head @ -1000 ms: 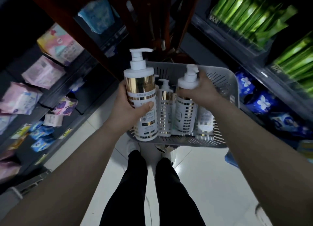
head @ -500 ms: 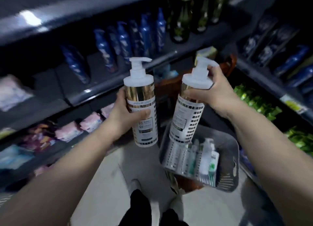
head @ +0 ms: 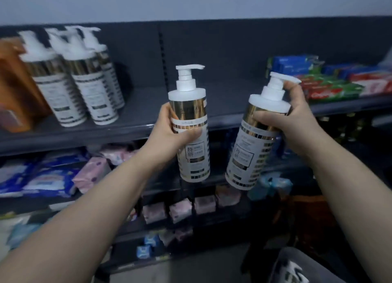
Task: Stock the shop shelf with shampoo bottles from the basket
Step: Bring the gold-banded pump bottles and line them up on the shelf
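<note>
The left hand (head: 171, 132) wraps its fingers and thumb round the body of one shampoo bottle (head: 194, 155) and holds it upright. The right hand (head: 284, 117) curls round the gold shoulder of a second bottle (head: 246, 155), which tilts with its base toward the first. Both bottles hang in front of the top shelf (head: 148, 104), well above the basket (head: 297, 268) at lower right.

To place them well, I would right the tilted one first. Each base should then go down flat on the bare dark stretch beside the matching bottles (head: 84, 81) already standing at left, with the pumps facing alike. Toothpaste boxes (head: 331, 85) fill the shelf's right end and an orange container (head: 14, 85) stands at far left. A pale wall (head: 191, 2) rises above.
</note>
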`<state>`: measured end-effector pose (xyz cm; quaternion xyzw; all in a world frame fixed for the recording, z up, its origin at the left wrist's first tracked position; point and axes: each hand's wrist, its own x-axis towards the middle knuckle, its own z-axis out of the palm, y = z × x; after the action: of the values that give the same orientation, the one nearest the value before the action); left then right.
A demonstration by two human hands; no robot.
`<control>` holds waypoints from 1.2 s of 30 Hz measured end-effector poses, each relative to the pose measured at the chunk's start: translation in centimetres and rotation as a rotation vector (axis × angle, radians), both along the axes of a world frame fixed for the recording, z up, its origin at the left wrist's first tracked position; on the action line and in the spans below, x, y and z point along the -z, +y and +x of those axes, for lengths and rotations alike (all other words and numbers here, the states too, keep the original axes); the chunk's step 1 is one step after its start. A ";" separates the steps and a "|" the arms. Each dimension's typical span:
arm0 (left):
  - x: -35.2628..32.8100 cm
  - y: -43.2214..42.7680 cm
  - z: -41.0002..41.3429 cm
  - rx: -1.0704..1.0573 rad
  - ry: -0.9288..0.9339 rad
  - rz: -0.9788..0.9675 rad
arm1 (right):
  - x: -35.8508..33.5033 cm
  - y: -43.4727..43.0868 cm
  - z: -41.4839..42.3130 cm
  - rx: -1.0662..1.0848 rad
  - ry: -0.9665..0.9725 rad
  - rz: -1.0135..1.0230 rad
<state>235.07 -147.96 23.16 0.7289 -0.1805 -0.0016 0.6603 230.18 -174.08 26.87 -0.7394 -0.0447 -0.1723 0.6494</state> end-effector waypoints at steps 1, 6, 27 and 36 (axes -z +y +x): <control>-0.8 1.1 0.8 -0.022 -0.023 0.000 | -0.6 1.1 1.2 -0.016 -0.020 0.005; -4.4 5.5 5.0 -0.149 -0.150 0.026 | -3.3 5.8 6.3 -0.092 -0.123 0.011; -3.8 9.3 16.5 -0.473 -0.111 0.015 | -6.4 13.9 28.1 -0.401 -0.132 -0.004; -2.8 9.2 16.3 -0.585 -0.099 0.016 | -4.1 18.8 34.9 -0.536 -0.109 -0.091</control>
<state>251.39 -138.72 25.96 0.7545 0.0052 0.2229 0.6173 265.10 -155.29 30.93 -0.7192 -0.2813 -0.0316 0.6345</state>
